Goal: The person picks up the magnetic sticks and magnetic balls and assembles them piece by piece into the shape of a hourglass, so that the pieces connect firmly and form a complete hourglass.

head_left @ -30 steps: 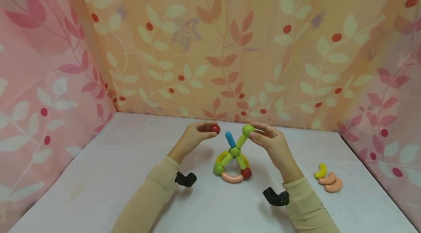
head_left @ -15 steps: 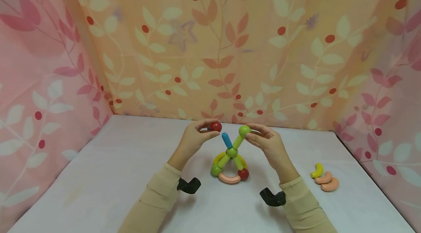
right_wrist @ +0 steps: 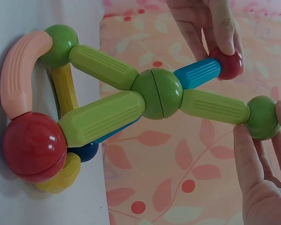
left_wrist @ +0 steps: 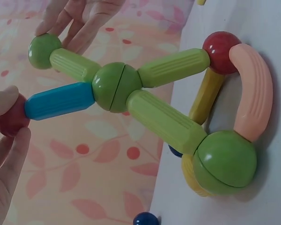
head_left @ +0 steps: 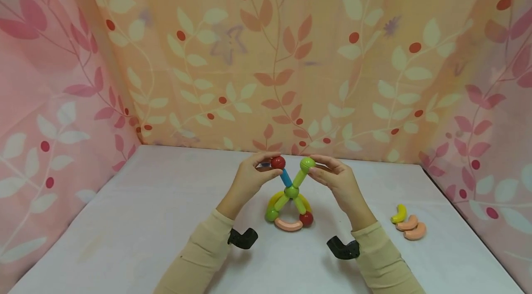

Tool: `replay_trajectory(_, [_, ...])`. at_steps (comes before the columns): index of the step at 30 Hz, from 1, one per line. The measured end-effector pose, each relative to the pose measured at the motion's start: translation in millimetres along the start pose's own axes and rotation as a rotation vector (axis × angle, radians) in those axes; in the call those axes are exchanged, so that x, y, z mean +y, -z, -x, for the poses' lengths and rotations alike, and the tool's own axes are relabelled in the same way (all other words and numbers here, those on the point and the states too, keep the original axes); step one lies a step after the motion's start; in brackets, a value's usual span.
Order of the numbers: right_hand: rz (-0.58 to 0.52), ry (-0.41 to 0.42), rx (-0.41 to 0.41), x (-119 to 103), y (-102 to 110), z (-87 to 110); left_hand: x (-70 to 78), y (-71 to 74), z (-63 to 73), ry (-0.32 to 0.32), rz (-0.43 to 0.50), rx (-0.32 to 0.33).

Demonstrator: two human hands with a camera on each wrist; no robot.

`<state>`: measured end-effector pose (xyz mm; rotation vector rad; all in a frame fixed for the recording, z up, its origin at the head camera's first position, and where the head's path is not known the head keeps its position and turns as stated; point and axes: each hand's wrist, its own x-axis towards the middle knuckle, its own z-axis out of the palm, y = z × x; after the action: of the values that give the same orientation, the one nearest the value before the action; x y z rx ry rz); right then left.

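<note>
In the head view my left hand point(head_left: 250, 176) pinches a red ball point(head_left: 278, 163) between thumb and fingers. That ball touches the upper end of a blue rod point(left_wrist: 61, 101). My right hand point(head_left: 338, 181) holds a green ball point(head_left: 307, 165) at the tip of a light green rod point(right_wrist: 216, 106). Both rods rise from a central green ball point(right_wrist: 157, 93). Two more light green rods slope down from it to a lower green ball point(left_wrist: 225, 161) and a lower red ball point(right_wrist: 34, 146). A curved peach piece point(head_left: 288, 225) joins these two, with curved yellow pieces behind.
On the white table point(head_left: 166, 220), at the right, lie a curved yellow piece point(head_left: 399, 214) and two curved peach pieces point(head_left: 415, 231). A dark blue ball point(left_wrist: 146, 218) shows at the lower edge of the left wrist view. Patterned cloth point(head_left: 199, 63) surrounds the table's back and sides.
My left hand has brought the red ball rightward onto the blue rod's top; a gap showed between them before. The right hand keeps its hold on the green ball. The head view shifted slightly.
</note>
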<state>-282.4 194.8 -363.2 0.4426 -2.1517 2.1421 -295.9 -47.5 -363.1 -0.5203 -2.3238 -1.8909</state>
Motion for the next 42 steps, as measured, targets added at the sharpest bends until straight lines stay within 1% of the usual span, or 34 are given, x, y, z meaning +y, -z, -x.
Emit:
replay_trajectory(5, [-0.009, 0.006, -0.002, -0.8, -0.3, 0.0, -1.2, -3.6, 0.7, -0.006, 0.023, -0.022])
replay_trajectory(9, [-0.004, 0.009, -0.002, -1.2, -0.5, 0.2, -3.9, -7.8, 1.8, -0.005, 0.013, -0.016])
replay_trajectory(12, [-0.004, 0.006, -0.002, -1.2, -0.6, 0.3, -5.7, -11.1, 2.8, 0.013, 0.012, -0.014])
replay_trajectory(16, [-0.006, 0.006, -0.001, -1.6, -1.1, 0.8, -7.6, -14.8, 3.5, 0.026, 0.041, -0.014])
replay_trajectory(22, [0.006, 0.005, -0.004, -2.3, -1.3, 1.4, -10.7, -17.5, 3.7, 0.023, 0.084, -0.015])
replay_trajectory(30, [0.014, 0.008, -0.006, -3.1, -0.1, 0.8, -18.8, -19.0, 1.6, 0.095, 0.095, -0.042])
replay_trajectory(37, [0.025, -0.002, -0.035, -4.1, 1.3, 0.9, -22.1, -19.4, 1.0, 0.133, 0.083, -0.053])
replay_trajectory(39, [0.061, -0.028, -0.03, -4.4, 1.4, 1.2, -22.9, -19.5, 1.4, 0.139, 0.08, -0.058])
replay_trajectory(42, [0.156, -0.078, -0.025, -4.6, 2.2, 3.3, -24.5, -19.4, 2.1, 0.134, 0.074, -0.067])
